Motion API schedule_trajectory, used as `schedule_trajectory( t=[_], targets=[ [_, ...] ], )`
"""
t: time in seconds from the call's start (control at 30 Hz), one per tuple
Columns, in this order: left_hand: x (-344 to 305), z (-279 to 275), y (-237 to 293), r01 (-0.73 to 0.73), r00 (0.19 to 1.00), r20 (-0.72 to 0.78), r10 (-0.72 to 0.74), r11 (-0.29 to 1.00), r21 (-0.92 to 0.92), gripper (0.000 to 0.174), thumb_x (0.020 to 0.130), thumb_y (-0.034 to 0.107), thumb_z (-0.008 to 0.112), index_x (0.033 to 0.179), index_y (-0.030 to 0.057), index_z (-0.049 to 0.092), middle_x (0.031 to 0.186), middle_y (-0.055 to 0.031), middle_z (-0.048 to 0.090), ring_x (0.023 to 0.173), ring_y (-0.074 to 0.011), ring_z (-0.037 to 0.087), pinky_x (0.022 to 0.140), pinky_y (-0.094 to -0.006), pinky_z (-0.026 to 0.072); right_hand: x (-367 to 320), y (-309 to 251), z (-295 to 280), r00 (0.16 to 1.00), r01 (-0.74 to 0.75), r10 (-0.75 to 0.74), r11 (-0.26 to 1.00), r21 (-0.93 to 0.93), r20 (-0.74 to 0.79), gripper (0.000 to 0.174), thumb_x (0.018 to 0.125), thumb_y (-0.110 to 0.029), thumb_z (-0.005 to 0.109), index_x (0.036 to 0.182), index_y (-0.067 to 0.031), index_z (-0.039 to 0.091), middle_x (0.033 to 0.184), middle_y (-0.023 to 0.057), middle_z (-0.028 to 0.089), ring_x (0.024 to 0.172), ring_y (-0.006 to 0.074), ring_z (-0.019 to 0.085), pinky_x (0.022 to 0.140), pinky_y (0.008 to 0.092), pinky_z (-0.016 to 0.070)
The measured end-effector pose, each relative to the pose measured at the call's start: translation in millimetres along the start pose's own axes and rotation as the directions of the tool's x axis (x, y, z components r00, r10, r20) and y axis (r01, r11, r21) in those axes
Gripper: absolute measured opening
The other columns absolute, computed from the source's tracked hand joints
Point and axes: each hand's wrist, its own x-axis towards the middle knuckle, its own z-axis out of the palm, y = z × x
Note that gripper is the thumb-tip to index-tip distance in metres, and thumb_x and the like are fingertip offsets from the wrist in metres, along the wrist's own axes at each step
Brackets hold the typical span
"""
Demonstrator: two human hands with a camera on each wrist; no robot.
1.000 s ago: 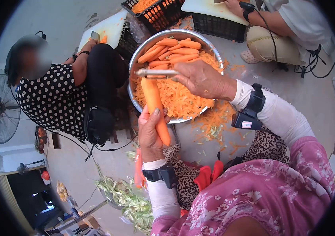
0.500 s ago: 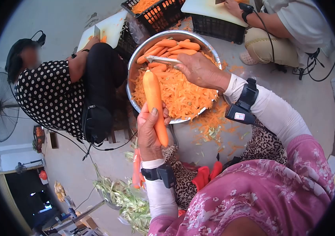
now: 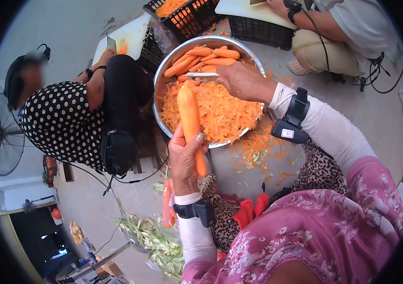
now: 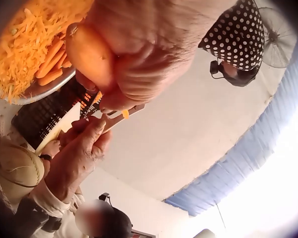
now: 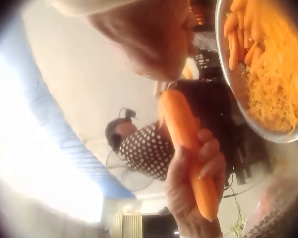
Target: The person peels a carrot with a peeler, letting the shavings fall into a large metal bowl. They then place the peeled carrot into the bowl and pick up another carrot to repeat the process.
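Observation:
An orange carrot [image 3: 190, 113], tilted with its far end toward the basin, is gripped by my left hand [image 3: 182, 161], thumb across its near part. My right hand [image 3: 244, 83] holds a metal peeler [image 3: 202, 75] by its handle, the head just beyond the carrot's far end. In the left wrist view a small orange bit sits on the peeler [image 4: 114, 120]. Below both hands stands a round metal basin [image 3: 162, 87]. Whole carrots [image 3: 197, 61] lie at its far side, with a heap of orange peelings [image 3: 230, 116] nearer. In the right wrist view, my right hand hides the peeler's handle.
Scattered peelings [image 3: 256, 149] litter the floor right of the basin. Black crates [image 3: 258, 34] and white cutting boards [image 3: 133, 35] stand beyond it. A person in a dotted top [image 3: 62, 116] sits at left, another person [image 3: 331, 52] at far right. Corn husks [image 3: 161, 241] lie lower left.
The peeler has come off the carrot's far end and moved slightly right. The carrot and left hand have shifted a little right. Both hands keep their hold.

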Motion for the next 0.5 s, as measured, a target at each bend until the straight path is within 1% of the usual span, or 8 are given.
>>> schedule_trajectory(
  t=[0.07,0.13,0.17,0.2,0.23,0.3,0.4,0.5],
  targets=[
    [4.1,-3.5,-4.9,-0.013,1.000,-0.014,0.013,0.999,-0.037,0.030,0.082,0.008,0.066,0.106,-0.0037,0.052,0.089,-0.0107,0.057,0.069,-0.0134,0.054,0.055,-0.0253,0.0440,-2.3,2.2,-3.0,0.999,0.005,-0.002,0.998,0.063,-0.044,0.018,0.089,-0.018,0.053,0.083,-0.0008,0.051,0.067,0.0223,0.054,0.068,0.0430,0.055,0.058,0.0483,0.0427],
    [7.8,-11.1,-7.5,0.063,0.997,-0.040,-0.070,0.986,-0.157,0.033,0.083,0.010,0.065,0.109,-0.0036,0.050,0.091,-0.0113,0.057,0.071,-0.0143,0.054,0.056,-0.0260,0.0455,-8.5,-17.6,-14.5,0.998,0.009,-0.001,0.990,0.140,-0.061,0.019,0.089,-0.019,0.054,0.083,-0.0009,0.051,0.068,0.0215,0.055,0.069,0.0427,0.055,0.059,0.0477,0.0430],
    [7.5,-11.1,-7.2,0.062,0.997,-0.040,-0.069,0.986,-0.152,0.033,0.083,0.010,0.065,0.109,-0.0036,0.050,0.091,-0.0113,0.057,0.071,-0.0143,0.054,0.056,-0.0260,0.0455,-11.4,-19.5,-9.4,0.987,0.130,-0.115,0.983,0.133,-0.113,0.018,0.088,-0.019,0.055,0.087,-0.0017,0.050,0.070,0.0197,0.056,0.069,0.0418,0.055,0.059,0.0477,0.0430],
    [6.8,-10.6,-7.3,0.064,0.997,-0.024,-0.070,0.977,-0.205,0.034,0.084,0.010,0.065,0.110,-0.0034,0.049,0.092,-0.0116,0.057,0.072,-0.0144,0.054,0.057,-0.0255,0.0456,-16.3,-24.8,-6.6,0.987,0.128,-0.112,0.982,0.137,-0.118,0.018,0.088,-0.019,0.055,0.087,-0.0017,0.050,0.070,0.0197,0.056,0.069,0.0418,0.055,0.059,0.0477,0.0430],
    [5.9,-10.2,-7.6,0.067,0.997,-0.008,-0.071,0.964,-0.259,0.036,0.084,0.011,0.065,0.112,-0.0031,0.047,0.092,-0.0119,0.057,0.073,-0.0144,0.054,0.057,-0.0249,0.0458,-22.4,-31.8,-3.9,0.985,0.169,-0.165,0.972,0.160,-0.040,0.018,0.088,-0.020,0.055,0.088,-0.0028,0.049,0.071,0.0188,0.055,0.069,0.0411,0.056,0.059,0.0479,0.0430],
    [4.4,-10.9,-8.6,0.058,0.998,0.013,-0.057,0.968,-0.243,0.036,0.084,0.009,0.064,0.112,-0.0030,0.047,0.091,-0.0117,0.057,0.072,-0.0137,0.054,0.056,-0.0241,0.0454,-35.5,-43.6,-2.5,0.958,0.261,-0.277,0.951,0.168,0.079,0.017,0.088,-0.020,0.055,0.091,-0.0060,0.046,0.071,0.0164,0.054,0.068,0.0394,0.056,0.059,0.0486,0.0430],
    [3.0,-9.1,-8.0,0.033,0.999,0.013,-0.032,0.989,-0.141,0.036,0.083,0.007,0.064,0.113,-0.0025,0.047,0.089,-0.0108,0.057,0.068,-0.0125,0.053,0.055,-0.0227,0.0444,-40.9,-46.9,5.9,0.956,0.267,-0.283,0.949,0.168,0.080,0.016,0.089,-0.021,0.054,0.089,-0.0070,0.046,0.071,0.0150,0.054,0.067,0.0388,0.057,0.058,0.0484,0.0432],
    [-0.1,-8.5,-7.7,0.026,1.000,-0.010,-0.026,0.999,0.022,0.035,0.081,0.005,0.064,0.112,-0.0022,0.048,0.087,-0.0094,0.057,0.063,-0.0113,0.053,0.053,-0.0217,0.0433,-21.4,-28.2,5.7,0.985,0.170,-0.173,0.981,0.090,0.023,0.019,0.090,-0.022,0.054,0.088,-0.0050,0.046,0.067,0.0170,0.054,0.066,0.0401,0.056,0.057,0.0483,0.0431]
  ],
)
